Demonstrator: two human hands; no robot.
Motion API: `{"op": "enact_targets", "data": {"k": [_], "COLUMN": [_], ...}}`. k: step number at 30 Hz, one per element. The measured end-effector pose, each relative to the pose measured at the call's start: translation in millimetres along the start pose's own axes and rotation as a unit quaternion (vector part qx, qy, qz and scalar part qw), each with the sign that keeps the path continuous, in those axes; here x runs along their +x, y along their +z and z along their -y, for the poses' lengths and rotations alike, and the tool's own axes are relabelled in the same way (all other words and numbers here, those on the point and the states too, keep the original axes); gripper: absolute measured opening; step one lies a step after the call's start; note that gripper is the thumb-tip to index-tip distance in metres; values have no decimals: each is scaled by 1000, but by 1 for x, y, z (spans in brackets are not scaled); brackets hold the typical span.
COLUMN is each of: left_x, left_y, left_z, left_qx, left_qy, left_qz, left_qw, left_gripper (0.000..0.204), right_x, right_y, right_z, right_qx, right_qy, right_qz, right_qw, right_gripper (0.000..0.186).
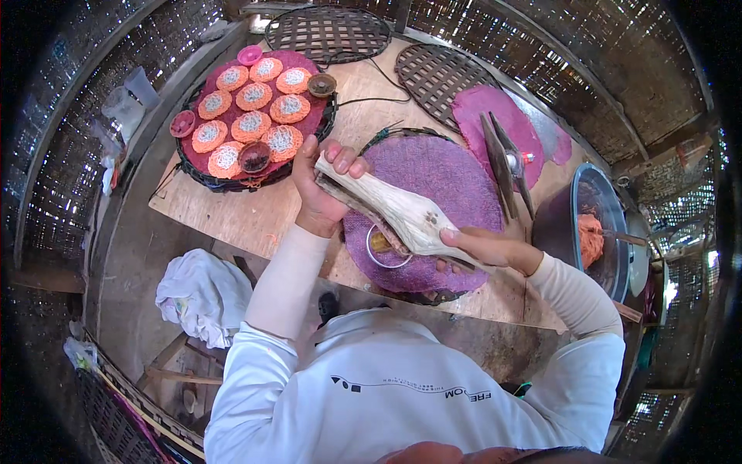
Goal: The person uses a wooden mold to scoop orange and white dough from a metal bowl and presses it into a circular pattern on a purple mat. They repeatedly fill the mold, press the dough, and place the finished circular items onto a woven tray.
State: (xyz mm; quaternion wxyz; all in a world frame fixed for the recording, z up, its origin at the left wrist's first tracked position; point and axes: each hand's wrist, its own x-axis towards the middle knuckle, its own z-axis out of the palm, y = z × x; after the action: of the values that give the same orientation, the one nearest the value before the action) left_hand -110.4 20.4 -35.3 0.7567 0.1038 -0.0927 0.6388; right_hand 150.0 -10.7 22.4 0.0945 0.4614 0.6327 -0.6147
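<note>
A shed with woven-slat walls (pixel 572 58) surrounds a plywood table (pixel 220 216). At its middle lies a round purple mat (pixel 440 174), the landmark here. Above the mat's near-left part, a pale wooden press (pixel 390 205) slants between two bare hands: the left hand (pixel 328 185) grasps its upper end, the right hand (pixel 495 249) wraps its lower end. A white ring (pixel 386 267) shows under the press. Left of the mat are orange lacy discs (pixel 253 97) topped with white strands; right of it, a basin (pixel 555 220) holding orange dough (pixel 590 243). If either grip slipped, the press could probably drop onto the mat; a right elbow swinging outward might knock the basin.
</note>
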Motion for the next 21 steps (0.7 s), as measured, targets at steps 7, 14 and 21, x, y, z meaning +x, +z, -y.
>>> {"op": "enact_targets", "data": {"k": [7, 14, 21], "left_x": [-5, -15, -10], "left_y": [-14, -13, -21], "left_z": [-8, 4, 26], "left_qx": [24, 63, 30], "left_qy": [19, 37, 38], "left_qz": [21, -91, -131], "left_qw": [999, 993, 990], "left_gripper": [34, 27, 27], "right_x": [10, -3, -16], "right_y": [10, 13, -1], "right_z": [-2, 10, 6], "right_qx": [-135, -68, -135], "right_qy": [1, 38, 99], "right_qz": [-111, -68, -136], "right_qw": [985, 995, 976], "right_gripper": [76, 80, 85]}}
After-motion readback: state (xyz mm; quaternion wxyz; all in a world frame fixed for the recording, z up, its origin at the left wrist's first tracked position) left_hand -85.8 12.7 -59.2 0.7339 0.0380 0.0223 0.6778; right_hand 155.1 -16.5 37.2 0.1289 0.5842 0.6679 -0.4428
